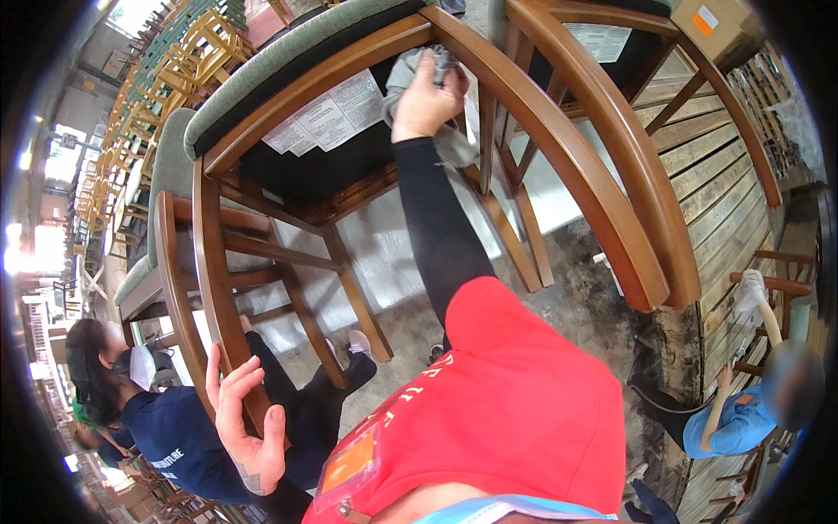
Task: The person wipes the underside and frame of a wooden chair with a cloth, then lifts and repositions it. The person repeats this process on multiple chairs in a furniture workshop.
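Observation:
My right hand (428,103) is closed around a grey cloth (403,80), pressed at the corner where two wooden rails of a brown chair (559,144) meet. The chair is tipped, so its dark underside and its paper label sheets (325,115) face me. Part of the cloth hangs below my wrist. My left hand (247,424) is beside one of the chair's legs (229,306), fingers stretched out and thumb apart. Whether the palm touches the leg I cannot tell. A green-grey padded seat edge (288,54) runs along the upper left.
A second brown chair (642,175) stands close on the right, beside a slatted wooden platform (711,188). A cardboard box (717,31) sits at the upper right. One person in dark blue (188,441) is at lower left, another in light blue (729,424) at right. Stacked chairs (188,61) fill the back left.

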Demonstrator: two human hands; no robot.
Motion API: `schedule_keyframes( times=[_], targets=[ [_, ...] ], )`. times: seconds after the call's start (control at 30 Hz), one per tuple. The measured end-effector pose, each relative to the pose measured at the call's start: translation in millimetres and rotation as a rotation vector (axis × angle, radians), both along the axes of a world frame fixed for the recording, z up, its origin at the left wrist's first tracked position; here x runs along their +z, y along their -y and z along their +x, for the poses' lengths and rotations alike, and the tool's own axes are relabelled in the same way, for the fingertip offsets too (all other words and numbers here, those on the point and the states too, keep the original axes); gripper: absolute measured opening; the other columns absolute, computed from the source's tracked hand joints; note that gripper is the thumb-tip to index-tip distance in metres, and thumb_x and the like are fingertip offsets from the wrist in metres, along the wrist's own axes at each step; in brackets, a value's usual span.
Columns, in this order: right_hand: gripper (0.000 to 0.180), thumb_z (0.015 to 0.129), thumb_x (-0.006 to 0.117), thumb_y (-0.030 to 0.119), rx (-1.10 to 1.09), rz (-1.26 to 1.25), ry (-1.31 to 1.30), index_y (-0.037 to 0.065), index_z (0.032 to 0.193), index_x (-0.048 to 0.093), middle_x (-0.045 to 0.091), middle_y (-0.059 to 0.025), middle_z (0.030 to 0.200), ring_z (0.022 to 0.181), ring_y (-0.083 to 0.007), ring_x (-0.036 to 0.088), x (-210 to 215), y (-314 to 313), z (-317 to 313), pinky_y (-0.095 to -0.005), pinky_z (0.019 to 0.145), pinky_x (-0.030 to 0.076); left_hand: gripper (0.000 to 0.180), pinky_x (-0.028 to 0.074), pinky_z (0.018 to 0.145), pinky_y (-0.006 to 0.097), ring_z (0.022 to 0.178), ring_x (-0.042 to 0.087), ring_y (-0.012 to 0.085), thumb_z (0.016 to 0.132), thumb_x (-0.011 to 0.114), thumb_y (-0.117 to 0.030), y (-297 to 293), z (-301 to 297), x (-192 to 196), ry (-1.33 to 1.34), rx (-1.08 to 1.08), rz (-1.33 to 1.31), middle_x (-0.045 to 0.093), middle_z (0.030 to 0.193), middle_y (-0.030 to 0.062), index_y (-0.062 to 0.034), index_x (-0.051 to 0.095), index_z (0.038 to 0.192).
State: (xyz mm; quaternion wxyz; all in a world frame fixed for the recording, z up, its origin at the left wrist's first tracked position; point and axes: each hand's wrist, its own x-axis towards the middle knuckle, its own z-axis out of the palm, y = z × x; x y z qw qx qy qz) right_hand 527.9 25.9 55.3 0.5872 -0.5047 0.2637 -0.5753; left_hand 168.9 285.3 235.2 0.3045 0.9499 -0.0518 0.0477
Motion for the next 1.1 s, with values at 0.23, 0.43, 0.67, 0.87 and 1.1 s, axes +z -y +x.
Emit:
schedule_keyframes(
  times=[0.23,0.43,0.67,0.87,1.1],
  targets=[
    [0.024,0.079,0.068,0.011,0.178,-0.398,-0.058,0.000,0.100,0.069,0.060,-0.0210,0.104,0.098,-0.0395,0.060,-15.3,-21.5,-19.1,-0.0459,0.086,0.050,0.035,0.031,0.113,0.049,0.148,0.030,0.0401,0.086,0.068,-0.023,-0.9,-4.9,-0.1,0.001,0.038,0.013,0.064,0.126,0.0169,0.0011,0.064,0.111],
    [0.038,0.081,0.067,0.017,0.062,-0.495,-0.234,0.002,0.116,0.065,0.060,-0.0256,0.116,0.106,-0.0444,0.061,-6.5,-19.3,-16.4,-0.0507,0.088,0.052,0.036,0.031,0.113,0.049,0.147,0.031,0.0398,0.085,0.068,-0.024,0.1,-2.6,1.8,0.001,0.010,0.067,0.064,0.126,0.0163,0.0011,0.064,0.111],
    [0.031,0.081,0.067,0.015,0.144,-0.489,-0.214,0.001,0.108,0.068,0.064,-0.0206,0.094,0.090,-0.0422,0.063,-26.2,12.1,-13.6,-0.0492,0.078,0.051,0.038,0.030,0.114,0.050,0.147,0.031,0.0397,0.086,0.068,-0.026,0.4,-1.5,0.2,0.011,0.001,0.039,0.064,0.125,0.0166,0.0011,0.064,0.111],
    [0.013,0.084,0.067,0.011,0.205,-0.390,-0.037,-0.002,0.088,0.065,0.066,-0.0191,0.081,0.076,-0.0385,0.066,-12.5,2.6,-11.5,-0.0453,0.069,0.051,0.037,0.029,0.114,0.050,0.148,0.030,0.0397,0.086,0.067,-0.027,-3.2,-4.2,2.0,-0.006,-0.004,0.071,0.064,0.126,0.0168,0.0006,0.064,0.111],
    [0.016,0.083,0.070,0.010,0.454,-0.257,0.023,-0.002,0.093,0.069,0.071,-0.0156,0.086,0.076,-0.0250,0.068,-33.0,-44.6,-16.9,-0.0371,0.070,0.053,0.036,0.030,0.114,0.050,0.147,0.031,0.0397,0.086,0.068,-0.027,-0.7,1.6,2.0,-0.006,-0.008,0.067,0.064,0.126,0.0168,0.0005,0.064,0.110]
  ],
)
